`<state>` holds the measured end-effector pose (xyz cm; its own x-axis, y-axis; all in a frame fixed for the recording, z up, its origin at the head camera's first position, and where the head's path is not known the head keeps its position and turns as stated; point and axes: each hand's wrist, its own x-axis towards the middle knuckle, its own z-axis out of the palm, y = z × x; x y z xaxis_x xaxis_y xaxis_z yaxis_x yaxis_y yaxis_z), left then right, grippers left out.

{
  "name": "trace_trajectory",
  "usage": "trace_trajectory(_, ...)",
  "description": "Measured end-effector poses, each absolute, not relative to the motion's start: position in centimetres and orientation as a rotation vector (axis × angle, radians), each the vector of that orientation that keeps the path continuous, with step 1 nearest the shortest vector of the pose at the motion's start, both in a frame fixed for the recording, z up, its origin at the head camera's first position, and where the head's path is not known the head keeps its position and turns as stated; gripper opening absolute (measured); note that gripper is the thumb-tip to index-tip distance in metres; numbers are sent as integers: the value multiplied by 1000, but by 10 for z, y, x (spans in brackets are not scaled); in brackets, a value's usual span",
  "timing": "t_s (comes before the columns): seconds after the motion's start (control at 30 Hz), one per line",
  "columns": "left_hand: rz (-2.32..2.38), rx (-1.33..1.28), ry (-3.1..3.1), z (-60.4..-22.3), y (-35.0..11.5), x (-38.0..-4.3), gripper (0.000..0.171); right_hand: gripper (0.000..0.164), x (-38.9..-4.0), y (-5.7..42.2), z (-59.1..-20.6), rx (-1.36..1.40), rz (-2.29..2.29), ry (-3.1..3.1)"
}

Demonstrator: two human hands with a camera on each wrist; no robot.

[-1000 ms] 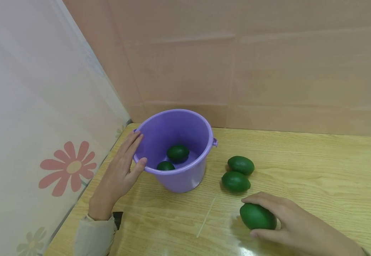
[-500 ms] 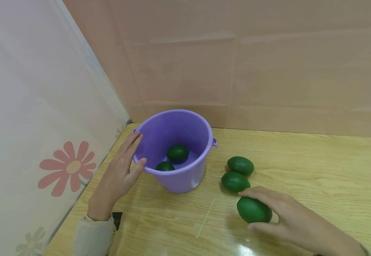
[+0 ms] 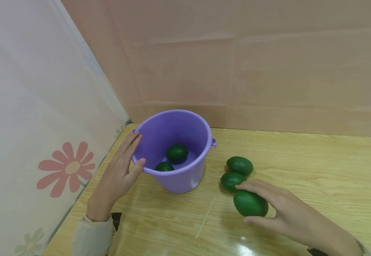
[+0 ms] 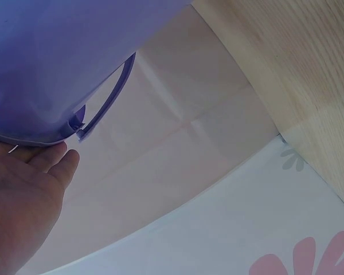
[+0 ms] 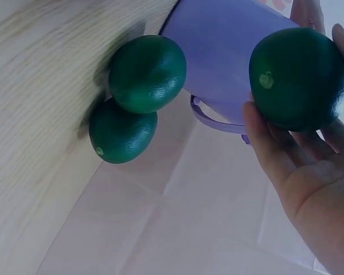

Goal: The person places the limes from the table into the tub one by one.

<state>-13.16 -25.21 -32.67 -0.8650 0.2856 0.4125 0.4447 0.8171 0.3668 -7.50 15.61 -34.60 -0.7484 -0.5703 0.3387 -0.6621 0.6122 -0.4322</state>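
A purple bucket [image 3: 182, 177] stands on the table with two green limes [image 3: 177, 153] showing inside it. My left hand [image 3: 116, 176] rests against the left of its rim, fingers fairly straight and thumb tip at the near rim. In the left wrist view, fingers of the left hand [image 4: 31, 189] touch the rim beside the handle [image 4: 112, 97]. My right hand [image 3: 281, 206] grips a lime [image 3: 251, 203] between thumb and fingers. The held lime [image 5: 300, 79] hides part of the bucket in the right wrist view. Just beyond it, two more limes [image 3: 236, 174] lie together on the table.
The wood-grain table [image 3: 316, 160] meets a brownish sheet [image 3: 268, 71] at the back. A pale sheet with flowers [image 3: 67, 167] hangs along the left edge. A thin pale line [image 3: 205, 218] marks the tabletop before the bucket.
My right hand has moved a little up and left in the head view with the lime, nearer the pair on the table. My left hand stays at the bucket rim.
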Motion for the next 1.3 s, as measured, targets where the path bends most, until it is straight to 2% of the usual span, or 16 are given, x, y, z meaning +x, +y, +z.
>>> trace_trajectory(0.33, -657, -556, -2659, -326, -252, -132, 62, 59, -78, 151, -338, 976, 786, -2678)
trace_trajectory(0.9, -670, -554, -2662, -327, -253, -132, 62, 71, -94, 136, -325, 1077, 935, -2438)
trace_trajectory(1.3, -666, -557, -2658, -328, -254, -132, 62, 71, -98, 124, -314, 991, 988, -2374)
